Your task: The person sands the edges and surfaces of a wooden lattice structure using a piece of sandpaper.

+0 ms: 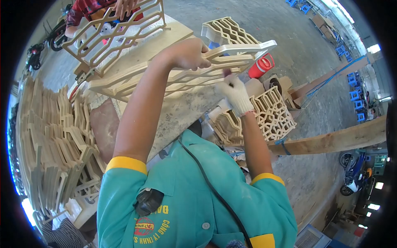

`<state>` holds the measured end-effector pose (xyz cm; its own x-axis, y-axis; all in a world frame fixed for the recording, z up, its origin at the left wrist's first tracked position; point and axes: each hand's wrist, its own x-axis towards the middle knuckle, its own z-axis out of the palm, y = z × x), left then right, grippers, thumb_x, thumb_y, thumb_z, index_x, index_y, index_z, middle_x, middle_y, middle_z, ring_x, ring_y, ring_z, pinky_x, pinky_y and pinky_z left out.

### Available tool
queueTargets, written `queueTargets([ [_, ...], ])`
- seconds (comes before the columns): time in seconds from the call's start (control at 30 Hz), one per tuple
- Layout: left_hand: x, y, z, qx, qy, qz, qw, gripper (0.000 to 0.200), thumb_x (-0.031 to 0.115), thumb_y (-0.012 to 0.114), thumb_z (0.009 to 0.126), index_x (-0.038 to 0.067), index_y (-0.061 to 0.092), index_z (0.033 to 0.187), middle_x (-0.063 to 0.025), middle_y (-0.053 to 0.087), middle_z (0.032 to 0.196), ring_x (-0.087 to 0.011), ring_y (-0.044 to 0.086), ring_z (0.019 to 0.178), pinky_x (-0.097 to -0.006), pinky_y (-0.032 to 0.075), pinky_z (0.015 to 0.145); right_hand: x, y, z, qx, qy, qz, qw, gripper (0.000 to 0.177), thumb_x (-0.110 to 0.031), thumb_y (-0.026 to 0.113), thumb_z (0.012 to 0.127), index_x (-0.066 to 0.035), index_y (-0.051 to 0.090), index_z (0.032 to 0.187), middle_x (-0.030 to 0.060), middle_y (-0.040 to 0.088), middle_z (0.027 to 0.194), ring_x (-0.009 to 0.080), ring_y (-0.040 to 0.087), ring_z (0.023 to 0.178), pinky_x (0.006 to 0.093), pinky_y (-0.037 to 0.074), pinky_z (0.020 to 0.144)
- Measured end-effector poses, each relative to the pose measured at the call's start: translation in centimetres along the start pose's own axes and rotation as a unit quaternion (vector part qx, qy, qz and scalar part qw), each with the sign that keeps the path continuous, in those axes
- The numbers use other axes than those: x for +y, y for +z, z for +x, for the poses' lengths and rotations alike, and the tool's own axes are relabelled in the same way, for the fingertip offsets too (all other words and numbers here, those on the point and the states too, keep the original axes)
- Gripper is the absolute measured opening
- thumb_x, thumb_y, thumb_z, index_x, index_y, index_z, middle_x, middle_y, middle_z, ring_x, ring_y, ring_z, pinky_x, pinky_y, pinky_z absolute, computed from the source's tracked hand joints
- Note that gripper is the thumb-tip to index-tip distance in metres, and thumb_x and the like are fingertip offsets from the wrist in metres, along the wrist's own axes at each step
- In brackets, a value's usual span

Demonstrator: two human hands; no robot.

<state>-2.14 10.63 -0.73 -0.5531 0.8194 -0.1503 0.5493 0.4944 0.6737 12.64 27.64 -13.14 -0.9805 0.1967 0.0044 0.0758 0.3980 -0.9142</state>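
Observation:
My bare left hand (188, 53) is closed round the upper edge of a pale wooden lattice panel (231, 62), which stands tilted on edge on the worktable (178, 118). My right hand (234, 93), in a white knit glove, is closed just in front of the panel's lower right part. From its fingers sticks a small dark reddish-brown piece of sandpaper (226, 72). A larger brown sheet (105, 124) lies at the left end of the table.
Across the table a person's hand (124, 7) holds another lattice panel (120, 35). Stacked wooden frames (58, 144) crowd the left. More lattice pieces (273, 113) and a red jug (260, 67) stand at the right, near a wooden beam (331, 138).

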Motion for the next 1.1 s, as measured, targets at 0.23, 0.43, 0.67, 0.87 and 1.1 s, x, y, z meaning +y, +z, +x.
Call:
queueTargets([
  [0.23, 0.3, 0.1, -0.1, 0.003, -0.011, -0.020, 1.000, 0.034, 0.023, 0.067, 0.078, -0.007, 0.071, 0.094, -0.0114, 0.067, 0.071, -0.0152, 0.064, 0.066, -0.0300, 0.050, 0.063, 0.6, -0.7, 1.4, 0.018, 0.050, -0.081, 0.995, 0.046, -0.041, 0.074, 0.075, 0.001, 0.057, 0.083, 0.0137, 0.058, 0.078, 0.0221, 0.055, 0.074, 0.0360, 0.048, 0.071],
  [0.43, 0.2, -0.2, 0.2, 0.005, -0.023, -0.005, 1.000, 0.034, 0.022, 0.067, 0.078, -0.007, 0.070, 0.096, -0.0113, 0.068, 0.074, -0.0157, 0.065, 0.067, -0.0299, 0.051, 0.063, -1.2, 0.1, -0.1, 0.005, 0.007, -0.077, 0.997, 0.044, -0.039, 0.074, 0.074, 0.001, 0.058, 0.083, 0.0152, 0.062, 0.076, 0.0236, 0.060, 0.073, 0.0387, 0.049, 0.070],
  [0.67, 0.2, -0.2, 0.4, 0.004, -0.012, -0.017, 1.000, 0.032, 0.021, 0.067, 0.078, -0.006, 0.071, 0.095, -0.0105, 0.068, 0.074, -0.0152, 0.065, 0.067, -0.0301, 0.051, 0.063, -0.3, -1.6, 0.9, 0.016, 0.149, 0.221, 0.964, 0.026, -0.026, 0.073, 0.084, -0.008, 0.055, 0.081, -0.0023, 0.048, 0.065, 0.0058, 0.043, 0.048, 0.0239, 0.033, 0.041],
  [0.87, 0.2, -0.3, 0.3, -0.002, -0.010, -0.027, 1.000, 0.031, 0.020, 0.067, 0.079, -0.007, 0.071, 0.095, -0.0102, 0.068, 0.074, -0.0148, 0.065, 0.067, -0.0301, 0.051, 0.064, 0.1, -0.3, 0.0, -0.007, 0.177, 0.362, 0.915, 0.027, -0.026, 0.069, 0.088, -0.013, 0.048, 0.078, -0.0032, 0.045, 0.058, 0.0061, 0.037, 0.038, 0.0231, 0.025, 0.033],
  [1.1, 0.3, -0.4, 0.3, 0.005, -0.008, -0.018, 1.000, 0.028, 0.020, 0.067, 0.079, -0.005, 0.070, 0.091, -0.0105, 0.067, 0.071, -0.0154, 0.066, 0.068, -0.0308, 0.051, 0.063, 0.4, -0.2, 0.4, -0.019, 0.210, 0.421, 0.882, 0.021, -0.024, 0.061, 0.091, -0.014, 0.048, 0.078, -0.0023, 0.045, 0.057, 0.0071, 0.037, 0.035, 0.0227, 0.025, 0.032],
])
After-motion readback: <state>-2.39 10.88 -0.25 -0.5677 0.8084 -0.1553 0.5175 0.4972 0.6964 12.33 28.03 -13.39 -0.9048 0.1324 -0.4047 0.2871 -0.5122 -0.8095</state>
